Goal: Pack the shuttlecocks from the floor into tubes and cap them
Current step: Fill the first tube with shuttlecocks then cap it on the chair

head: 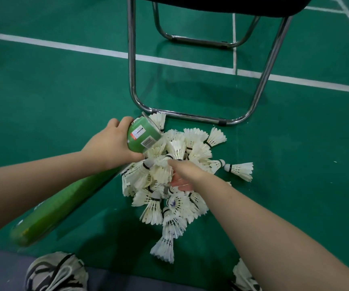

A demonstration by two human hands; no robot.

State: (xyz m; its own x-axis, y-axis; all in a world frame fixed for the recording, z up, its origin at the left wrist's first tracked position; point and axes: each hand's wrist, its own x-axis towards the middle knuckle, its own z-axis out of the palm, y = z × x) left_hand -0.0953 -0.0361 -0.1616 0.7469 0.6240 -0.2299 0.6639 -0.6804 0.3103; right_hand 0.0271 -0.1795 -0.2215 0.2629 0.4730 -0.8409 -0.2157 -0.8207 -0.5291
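The left hand [114, 141] is wrapped round a green tube [64, 202] close to its far end. The thumb is underneath, and the fingers go over the top with their tips hidden behind the tube. The tube slants up from the lower left, where its near end is blurred, so whether that end is capped cannot be told. Its far mouth has a clear rim and meets the upper left edge of the pile [177, 148] of white shuttlecocks on the green floor [43, 91]. The green wall hides whatever is inside. A label [142, 137] with a barcode sits just below the rim, its print too small to read. The right hand [184, 175] is down in the middle of the pile, thumb on top and fingers curled beneath the feathers of a shuttlecock [161, 173]. Its fingertips are buried, so whether it has hold of one or several is unclear. A stray shuttlecock [240, 170] lies on its side just off the pile's right edge. A chair [131, 59] with a chrome frame stands beyond the pile, its floor bar just beside the topmost feathers and its dark seat cut off by the top edge. A white line [64, 45] crosses the floor behind it. A shoe [58, 271] shows at the bottom edge, partly cut off. At lower right a white shape [245, 278] is half hidden by the right forearm, and what it is cannot be made out.
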